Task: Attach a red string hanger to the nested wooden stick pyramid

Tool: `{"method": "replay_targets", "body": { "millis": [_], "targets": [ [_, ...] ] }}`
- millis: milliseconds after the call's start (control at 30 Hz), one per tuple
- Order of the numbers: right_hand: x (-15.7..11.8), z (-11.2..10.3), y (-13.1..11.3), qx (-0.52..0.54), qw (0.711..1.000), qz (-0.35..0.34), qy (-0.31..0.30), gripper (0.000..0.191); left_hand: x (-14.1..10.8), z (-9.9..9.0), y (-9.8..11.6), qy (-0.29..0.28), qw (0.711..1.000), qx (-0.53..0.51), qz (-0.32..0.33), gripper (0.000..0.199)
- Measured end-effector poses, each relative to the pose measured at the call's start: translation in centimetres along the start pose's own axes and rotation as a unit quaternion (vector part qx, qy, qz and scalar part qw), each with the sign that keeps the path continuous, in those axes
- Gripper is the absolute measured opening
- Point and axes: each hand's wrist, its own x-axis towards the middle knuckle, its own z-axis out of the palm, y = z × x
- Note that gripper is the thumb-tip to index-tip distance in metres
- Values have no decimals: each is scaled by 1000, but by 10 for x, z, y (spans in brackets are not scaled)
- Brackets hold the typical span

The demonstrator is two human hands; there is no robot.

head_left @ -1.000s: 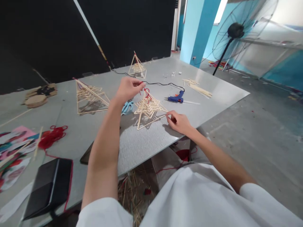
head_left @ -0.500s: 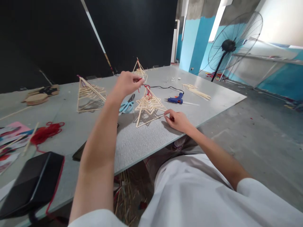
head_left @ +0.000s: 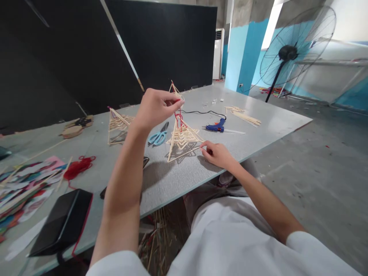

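In front of me on the table stands a small pyramid of pale wooden sticks (head_left: 185, 142), with zigzag layers of sticks inside. Red yarn (head_left: 181, 119) is looped round its peak. My left hand (head_left: 160, 109) is raised just above that peak, thumb and fingers pinched on the yarn, which runs down taut. At the near right corner of the base, my right hand (head_left: 216, 154) rests on the table with curled fingers gripping the end of a stick. Blue-handled scissors (head_left: 158, 138) lie left of the pyramid, and a blue glue gun (head_left: 216, 126) lies to its right.
Two more stick pyramids stand behind, one at left (head_left: 118, 126). Loose sticks (head_left: 245, 118) lie beyond the glue gun. A red yarn bundle (head_left: 79, 167), a black box-like object (head_left: 61, 222) and colourful scraps (head_left: 31, 184) lie at left. The table edge (head_left: 195, 186) is close to me.
My left hand has risen slightly and drawn the red yarn upward, so it now stands taut above the peak. My right hand stays at the base corner. The view has shifted a little left.
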Motion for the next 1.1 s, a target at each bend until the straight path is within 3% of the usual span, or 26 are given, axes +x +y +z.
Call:
{"method": "replay_targets", "body": {
  "millis": [200, 400, 533, 600, 733, 833, 933, 1000, 1100],
  "targets": [
    [0, 1, 0, -7, 1000, -11, -2, 34, 6, 26, -32, 19, 999, -23, -37, 29],
    [-2, -1, 0, 5, 1000, -9, -12, 32, 6, 50, -61, 30, 980, -146, -133, 26],
    [4, 2, 1, 38, 999, 15, 20, 28, 6, 49, -62, 65, 975, -164, -135, 26],
    [14, 4, 1, 26, 998, -15, 62, 29, 6, 45, -58, 84, 975, -165, -122, 25],
    [51, 3, 10, -11, 984, -134, 113, 64, 4, 35, -47, 105, 974, -164, -113, 27],
    [88, 1, 26, 30, 983, -170, 59, 97, -3, 30, -41, 106, 973, -160, -129, 28],
    [118, 1, 40, 80, 975, -204, -25, 113, -15, 28, -39, 98, 969, -157, -162, 31],
    [127, 3, 44, 112, 968, -218, -56, 111, -24, 28, -38, 97, 965, -156, -187, 35],
    [127, 7, 44, 167, 960, -213, -66, 89, -40, 29, -35, 126, 953, -159, -223, 39]
  ]
}}
